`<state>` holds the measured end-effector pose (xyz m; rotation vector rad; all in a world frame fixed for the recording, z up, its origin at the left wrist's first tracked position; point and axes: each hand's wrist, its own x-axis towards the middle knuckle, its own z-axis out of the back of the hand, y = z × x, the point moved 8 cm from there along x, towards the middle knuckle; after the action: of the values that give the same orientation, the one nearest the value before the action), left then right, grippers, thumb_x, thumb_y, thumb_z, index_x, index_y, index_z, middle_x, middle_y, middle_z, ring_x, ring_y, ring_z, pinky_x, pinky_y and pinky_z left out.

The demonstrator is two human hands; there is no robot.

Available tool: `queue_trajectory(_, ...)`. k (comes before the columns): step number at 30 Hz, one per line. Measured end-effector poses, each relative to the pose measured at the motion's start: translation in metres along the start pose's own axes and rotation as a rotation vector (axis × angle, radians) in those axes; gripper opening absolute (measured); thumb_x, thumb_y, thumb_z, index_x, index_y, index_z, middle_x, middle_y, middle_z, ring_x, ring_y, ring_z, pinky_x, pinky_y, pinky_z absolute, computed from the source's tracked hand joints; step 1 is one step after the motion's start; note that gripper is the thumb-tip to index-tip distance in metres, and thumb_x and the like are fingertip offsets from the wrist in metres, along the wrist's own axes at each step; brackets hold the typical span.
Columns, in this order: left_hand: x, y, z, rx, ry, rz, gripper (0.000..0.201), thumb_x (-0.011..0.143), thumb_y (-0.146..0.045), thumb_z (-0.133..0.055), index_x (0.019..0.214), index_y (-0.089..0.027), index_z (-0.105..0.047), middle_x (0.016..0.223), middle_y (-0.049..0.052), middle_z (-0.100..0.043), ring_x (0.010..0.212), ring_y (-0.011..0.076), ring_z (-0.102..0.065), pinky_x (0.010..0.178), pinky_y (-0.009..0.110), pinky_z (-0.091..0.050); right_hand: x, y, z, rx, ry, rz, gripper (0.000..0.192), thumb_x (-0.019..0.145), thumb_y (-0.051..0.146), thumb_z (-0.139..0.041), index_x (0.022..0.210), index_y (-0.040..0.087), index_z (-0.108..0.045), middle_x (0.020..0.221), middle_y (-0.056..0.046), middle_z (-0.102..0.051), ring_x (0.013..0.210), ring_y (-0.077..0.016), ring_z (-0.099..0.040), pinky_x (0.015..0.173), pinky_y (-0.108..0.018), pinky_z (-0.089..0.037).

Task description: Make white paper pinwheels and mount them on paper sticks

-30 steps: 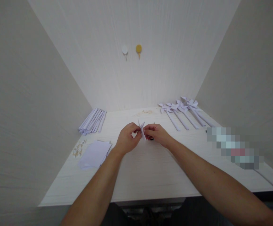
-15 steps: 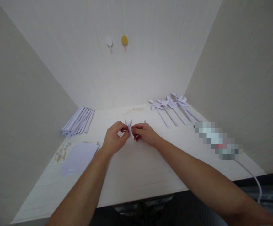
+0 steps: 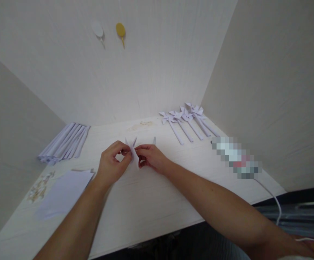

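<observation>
While both hands meet mid-tabletop, left hand and right hand each keep a pinching grip on folded paper. Pinwheels lie near far right corner; strips at far left edge.

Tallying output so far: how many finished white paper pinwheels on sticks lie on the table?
4, perhaps 5 where heads overlap. They lie in a row at the table's far right: white paper pinwheels.
</observation>
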<state>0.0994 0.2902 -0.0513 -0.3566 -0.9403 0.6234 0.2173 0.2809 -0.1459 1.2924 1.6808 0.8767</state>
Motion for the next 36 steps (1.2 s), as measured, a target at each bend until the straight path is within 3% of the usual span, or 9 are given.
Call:
queue_trajectory(16,-0.001,0.004,0.004,-0.03,-0.02,0.021,0.008,0.079,-0.017,-0.063,0.074,-0.022,-0.067,0.069,-0.001,-0.063,0.067,0.0163,-0.058,0.066,0.031,-0.047,-0.002,0.003,0.0,0.08,0.024,0.016,0.01,0.072,0.028,-0.07,0.069,0.019,-0.065,0.058,0.002,-0.061,0.054,-0.0132,-0.057,0.054,-0.026,-0.045)
queue_trajectory(24,-0.004,0.033,0.023,0.081,-0.124,0.155,0.014,0.075,-0.01,-0.059,0.076,-0.021,-0.067,0.072,0.0,-0.065,0.07,0.0162,-0.061,0.067,0.03,-0.049,-0.001,0.003,-0.006,0.112,0.054,0.055,0.015,0.067,0.028,-0.079,0.067,0.016,-0.069,0.063,-0.001,-0.065,0.055,-0.0121,-0.054,0.053,-0.026,-0.046)
queue_trajectory(29,-0.002,0.051,0.05,0.224,-0.107,0.259,0.013,0.079,-0.015,-0.061,0.082,-0.021,-0.072,0.078,0.002,-0.07,0.072,0.0172,-0.065,0.067,0.029,-0.051,0.0,0.001,-0.007,0.086,0.055,0.05,0.018,0.065,0.028,-0.081,0.066,0.016,-0.069,0.062,-0.002,-0.064,0.052,-0.012,-0.053,0.052,-0.027,-0.047)
queue_trajectory(36,-0.014,0.102,0.121,0.573,0.112,0.548,0.011,0.079,-0.024,-0.066,0.079,-0.021,-0.076,0.076,0.007,-0.077,0.071,0.0227,-0.069,0.065,0.032,-0.05,-0.001,0.0,-0.007,0.081,0.064,0.046,0.017,0.064,0.027,-0.083,0.066,0.016,-0.07,0.063,-0.002,-0.065,0.053,-0.012,-0.055,0.052,-0.026,-0.047)
